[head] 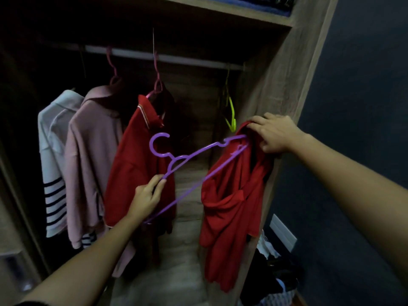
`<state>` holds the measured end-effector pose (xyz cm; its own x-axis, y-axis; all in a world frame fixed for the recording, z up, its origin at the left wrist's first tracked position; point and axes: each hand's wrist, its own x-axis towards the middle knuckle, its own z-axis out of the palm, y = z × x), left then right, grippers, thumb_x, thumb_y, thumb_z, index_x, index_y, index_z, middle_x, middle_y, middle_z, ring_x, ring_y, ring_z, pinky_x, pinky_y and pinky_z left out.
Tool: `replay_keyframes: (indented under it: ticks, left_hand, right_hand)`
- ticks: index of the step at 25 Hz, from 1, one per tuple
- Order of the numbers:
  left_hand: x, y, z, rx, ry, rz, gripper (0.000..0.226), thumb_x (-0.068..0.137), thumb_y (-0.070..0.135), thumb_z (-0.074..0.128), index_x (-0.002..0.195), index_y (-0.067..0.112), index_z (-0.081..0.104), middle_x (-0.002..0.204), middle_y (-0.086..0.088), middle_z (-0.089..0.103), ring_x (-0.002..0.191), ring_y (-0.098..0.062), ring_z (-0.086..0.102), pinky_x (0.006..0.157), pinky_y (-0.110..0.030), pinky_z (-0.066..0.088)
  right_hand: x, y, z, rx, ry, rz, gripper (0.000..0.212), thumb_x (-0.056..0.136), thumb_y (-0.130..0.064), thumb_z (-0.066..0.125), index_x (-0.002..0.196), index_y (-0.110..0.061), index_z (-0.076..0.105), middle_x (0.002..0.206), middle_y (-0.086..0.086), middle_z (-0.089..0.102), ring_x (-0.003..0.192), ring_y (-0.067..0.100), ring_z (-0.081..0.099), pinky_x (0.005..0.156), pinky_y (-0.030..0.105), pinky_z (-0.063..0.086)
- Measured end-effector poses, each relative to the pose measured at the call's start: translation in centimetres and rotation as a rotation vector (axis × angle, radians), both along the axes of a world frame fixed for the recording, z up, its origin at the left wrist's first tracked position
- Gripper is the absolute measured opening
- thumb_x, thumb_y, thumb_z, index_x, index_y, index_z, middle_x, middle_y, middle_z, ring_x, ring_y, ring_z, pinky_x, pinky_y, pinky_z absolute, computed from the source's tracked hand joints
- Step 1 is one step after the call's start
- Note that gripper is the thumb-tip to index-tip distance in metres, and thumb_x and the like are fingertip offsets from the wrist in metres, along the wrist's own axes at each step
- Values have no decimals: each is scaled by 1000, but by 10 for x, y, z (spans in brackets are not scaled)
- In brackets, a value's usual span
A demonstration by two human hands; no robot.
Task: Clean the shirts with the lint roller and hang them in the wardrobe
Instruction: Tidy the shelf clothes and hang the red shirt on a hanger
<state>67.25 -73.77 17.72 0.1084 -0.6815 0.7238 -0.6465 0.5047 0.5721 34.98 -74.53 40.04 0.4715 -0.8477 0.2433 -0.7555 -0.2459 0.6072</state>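
From my remote seat I count three garments already on the metal rail (187,59) of the wood-grain wardrobe (287,74): a white shirt with navy-striped sleeves (53,140), a dusty pink collared shirt (88,151) and a red polo shirt with a striped collar (136,164). An empty yellow-green plastic hanger (230,111) hangs further right.

The piece in hand is a loose red shirt (229,206), held up in front of the wardrobe's right side and not yet on the rail. My left grip (146,195) pinches one arm of a purple plastic hanger (206,149); its hook is free, well below the rail. The hanger's far end is tucked into the top of the shirt, where my right grip (273,133) is closed around bunched fabric.

I judge this shirt half dressed onto the hanger: the near shoulder needs seating, then the hook goes up. No lint roller is in view, so I cannot tell whether rolling is done. A heap of dark and pale clothes (276,272) at lower right may mean more to do
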Motion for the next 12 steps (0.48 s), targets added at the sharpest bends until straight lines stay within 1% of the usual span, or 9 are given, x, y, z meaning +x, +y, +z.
replay_keyframes:
  ticks: [1,3,4,6,7,8,9,12]
  left_hand:
    - [3,1,0,-27,-21,-15,16,89,15,55,103,22,54,56,-15,61,59,-12,55,53,-23,33]
    - [-2,3,4,-114,-107,-61,13,89,21,54,102,19,59,60,-16,66,65,-12,58,55,-22,36]
    - [-8,2,8,-161,-151,-76,18,90,26,52,103,15,59,64,-16,68,66,-14,60,56,-23,38]
    - [-15,-1,19,-205,-214,-58,29,93,40,43,107,18,56,69,-15,71,59,-19,65,56,-26,42]
    - [-15,-3,23,-234,-248,-20,34,96,47,36,108,21,54,70,-14,72,59,-23,67,56,-29,45]
    - [-15,-3,26,-277,-286,30,37,97,49,31,109,21,53,69,-13,72,57,-25,68,52,-31,47]
    - [-13,-4,26,-322,-312,82,38,98,48,30,109,20,54,68,-12,71,56,-25,68,47,-30,48]
    - [-16,0,37,-353,-310,140,39,96,43,37,108,15,61,68,-12,71,56,-26,68,47,-30,49]
  right_hand:
    - [3,2,2,13,-14,-12,72,79,-37,55,143,-24,27,151,-1,28,124,28,40,91,42,44]
    - [12,5,3,83,-45,-21,76,77,-33,58,144,-26,25,152,-2,24,128,28,35,99,53,37]
    - [20,7,0,123,-46,-11,79,75,-32,60,145,-26,23,153,-3,21,130,28,32,102,60,32]
    - [37,10,-8,162,-33,36,84,72,-25,63,145,-26,21,154,-6,17,132,27,27,101,69,26]
    - [45,11,-10,161,-43,68,86,71,-22,63,145,-26,21,154,-7,16,133,26,26,101,71,26]
    - [50,12,-12,159,-69,100,86,71,-18,63,145,-25,21,154,-6,16,133,26,25,101,71,26]
    - [54,13,-12,157,-110,128,85,71,-14,63,145,-24,22,154,-6,16,134,25,24,101,71,26]
    - [68,14,-18,189,-316,190,82,69,-1,61,143,-20,29,152,-4,21,132,25,27,100,70,28]
